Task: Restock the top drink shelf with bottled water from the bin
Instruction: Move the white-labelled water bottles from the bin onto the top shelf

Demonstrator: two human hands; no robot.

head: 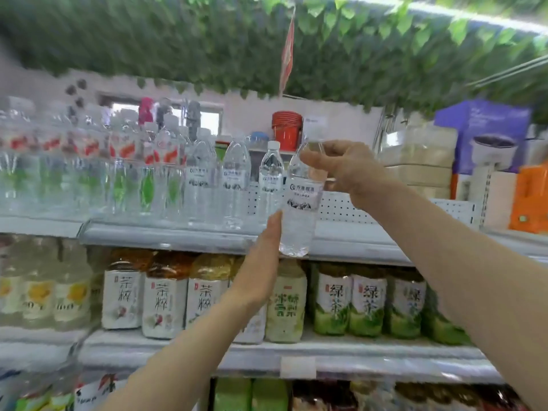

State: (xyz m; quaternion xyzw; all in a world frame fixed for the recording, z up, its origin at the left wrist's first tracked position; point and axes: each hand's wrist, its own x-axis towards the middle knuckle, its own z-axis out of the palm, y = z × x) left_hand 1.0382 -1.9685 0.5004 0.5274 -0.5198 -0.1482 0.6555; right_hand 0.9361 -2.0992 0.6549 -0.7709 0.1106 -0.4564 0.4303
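R hand (332, 166) grips the water bottle (299, 212) at neck & shoulder, fingers curled round it from the right; cap hidden. L hand (262, 262) has fingers straight & together, tips touching the bottle's lower left side. Bottle is nearly upright in front of the top shelf (178, 237), base level w/ the shelf lip, just right of the standing water bottles (235, 179). Behind: pegboard (341, 207), red bucket (286, 129). Tea bottles (164, 304) fill the shelf below.
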